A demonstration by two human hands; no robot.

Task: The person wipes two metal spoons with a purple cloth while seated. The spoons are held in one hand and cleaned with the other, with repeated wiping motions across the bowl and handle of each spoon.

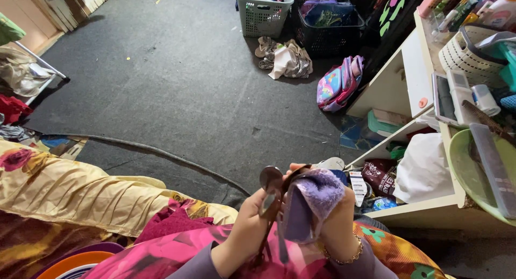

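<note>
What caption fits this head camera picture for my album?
Left hand holds sunglasses while right hand rubs them with a purple cloth above the dark carpet.

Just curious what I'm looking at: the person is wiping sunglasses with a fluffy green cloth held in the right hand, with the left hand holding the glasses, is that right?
Not quite: the head view shows the fluffy cloth is purple, not green. The rest holds: the right hand has the cloth draped over it, and the left hand holds the dark round-lensed sunglasses.
</note>
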